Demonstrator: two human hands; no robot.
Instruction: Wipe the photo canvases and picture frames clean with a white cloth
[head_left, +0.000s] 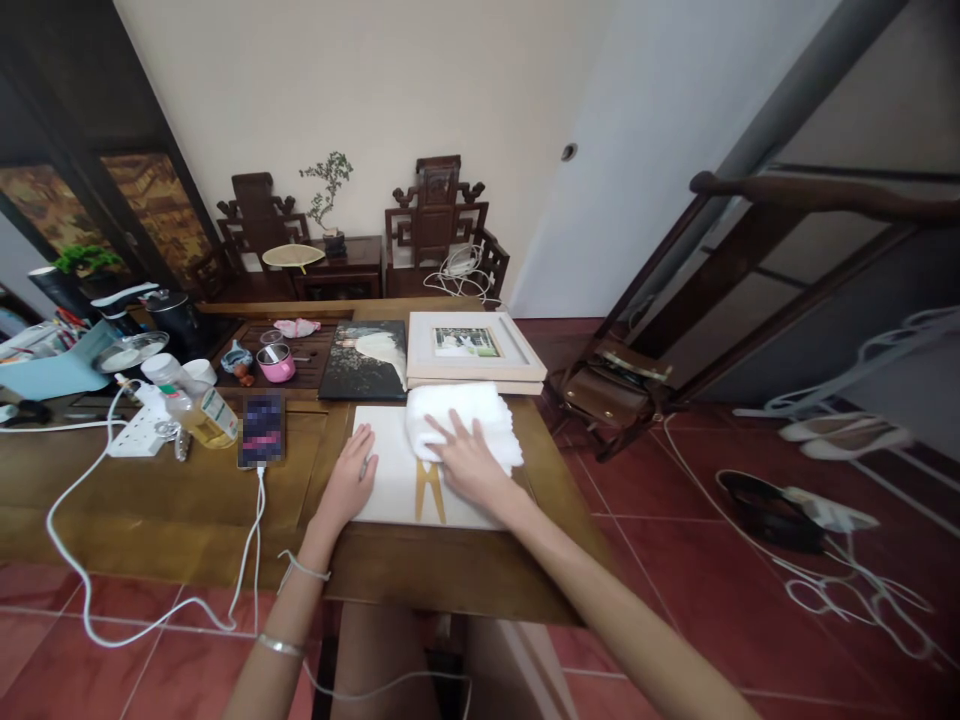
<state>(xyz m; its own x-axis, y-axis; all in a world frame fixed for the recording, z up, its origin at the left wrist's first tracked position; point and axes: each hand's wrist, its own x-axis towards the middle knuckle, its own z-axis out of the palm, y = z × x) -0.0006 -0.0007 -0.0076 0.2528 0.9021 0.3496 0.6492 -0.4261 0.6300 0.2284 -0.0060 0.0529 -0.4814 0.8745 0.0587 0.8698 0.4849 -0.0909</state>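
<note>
A flat white panel (386, 500) with a gold forked shape (430, 492) on it lies near the table's front edge. My left hand (351, 478) rests along the panel's left edge, its fingers stretched out and nothing visibly gripped. A thick folded white towel (487, 405) covers the panel's upper right part. On top of the towel lies my right hand (469, 462), fingers spread and pressing down on the cloth. What the towel covers is hidden.
Behind the towel are stacked pale picture frames (517, 345) and a dark painting (366, 358). Left stand a phone (261, 430) on a cable, an oil bottle (206, 415), a power strip (139, 430) and a pink cup (276, 363). A wooden chair (637, 330) stands right.
</note>
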